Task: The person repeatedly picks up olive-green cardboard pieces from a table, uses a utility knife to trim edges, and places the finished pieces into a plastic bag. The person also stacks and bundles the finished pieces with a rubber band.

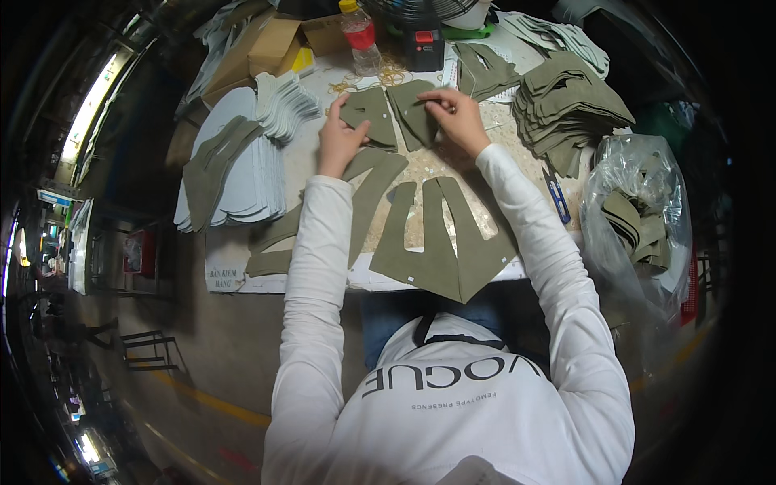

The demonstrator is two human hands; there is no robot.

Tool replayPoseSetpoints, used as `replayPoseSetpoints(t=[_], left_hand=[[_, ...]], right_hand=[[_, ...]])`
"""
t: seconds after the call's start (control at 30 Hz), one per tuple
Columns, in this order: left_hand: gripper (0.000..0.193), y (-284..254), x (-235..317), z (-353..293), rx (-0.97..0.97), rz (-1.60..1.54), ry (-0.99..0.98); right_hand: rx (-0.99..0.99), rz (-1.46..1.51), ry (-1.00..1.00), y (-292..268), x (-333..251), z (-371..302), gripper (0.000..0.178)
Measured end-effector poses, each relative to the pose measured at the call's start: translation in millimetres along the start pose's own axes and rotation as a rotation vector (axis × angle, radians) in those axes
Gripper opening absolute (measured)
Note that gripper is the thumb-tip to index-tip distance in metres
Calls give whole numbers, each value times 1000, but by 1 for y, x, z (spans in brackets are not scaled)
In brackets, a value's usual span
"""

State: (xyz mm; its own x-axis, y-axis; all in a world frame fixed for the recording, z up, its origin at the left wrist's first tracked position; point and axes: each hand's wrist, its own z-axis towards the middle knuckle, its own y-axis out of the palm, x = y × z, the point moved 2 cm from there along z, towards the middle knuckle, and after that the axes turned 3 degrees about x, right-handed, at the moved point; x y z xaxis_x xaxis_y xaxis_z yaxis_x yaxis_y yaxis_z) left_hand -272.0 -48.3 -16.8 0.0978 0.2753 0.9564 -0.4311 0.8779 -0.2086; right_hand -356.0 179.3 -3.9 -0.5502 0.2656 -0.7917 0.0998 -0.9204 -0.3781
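Two olive-green cut fabric pieces lie side by side on the far part of the table, each with a small white sticker. My left hand [341, 139] grips the outer edge of the left fabric piece [373, 113], thumb on top and fingers at its far corner. At the right fabric piece [411, 121], my right hand [454, 115] pinches the upper outer edge with bent fingers. Nearer me, a pair of pronged olive pieces [440, 250] is spread flat to the table's front edge. More olive strips [376, 182] lie partly under my left forearm.
Pale stacked panels [255, 182] stand at left, an olive piece [218, 170] across them. At right are a stack of olive pieces [562, 101], blue thread snips [558, 196] and a clear plastic bag [647, 194]. A bottle [360, 40], cardboard box [271, 44] and fan [420, 10] stand behind.
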Motion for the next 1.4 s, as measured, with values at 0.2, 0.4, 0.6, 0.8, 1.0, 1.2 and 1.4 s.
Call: replayPoseSetpoints(t=[0.2,0.4,0.6,0.8,1.0,1.2,1.4], left_hand=[[71,-31,57,-16,78,-186,101],[47,-91,120,-123,185,-232,123],[29,-117,107,-201,447,-274,61],[26,-138,90,-254,599,-371,-35],[27,-138,75,-259,475,-404,-26],[29,-136,76,-259,489,-356,29],[31,-120,93,-242,475,-366,-58]], right_hand=[[-48,465,-24,-78,-60,-12,22],[-314,518,276,-126,-115,-77,25],[-494,724,256,-80,-132,-120,36],[-470,454,271,-53,-112,-168,38],[-446,243,309,-54,-92,-202,37],[-490,329,347,-62,-90,-205,35],[-473,110,315,-73,-102,-210,35]])
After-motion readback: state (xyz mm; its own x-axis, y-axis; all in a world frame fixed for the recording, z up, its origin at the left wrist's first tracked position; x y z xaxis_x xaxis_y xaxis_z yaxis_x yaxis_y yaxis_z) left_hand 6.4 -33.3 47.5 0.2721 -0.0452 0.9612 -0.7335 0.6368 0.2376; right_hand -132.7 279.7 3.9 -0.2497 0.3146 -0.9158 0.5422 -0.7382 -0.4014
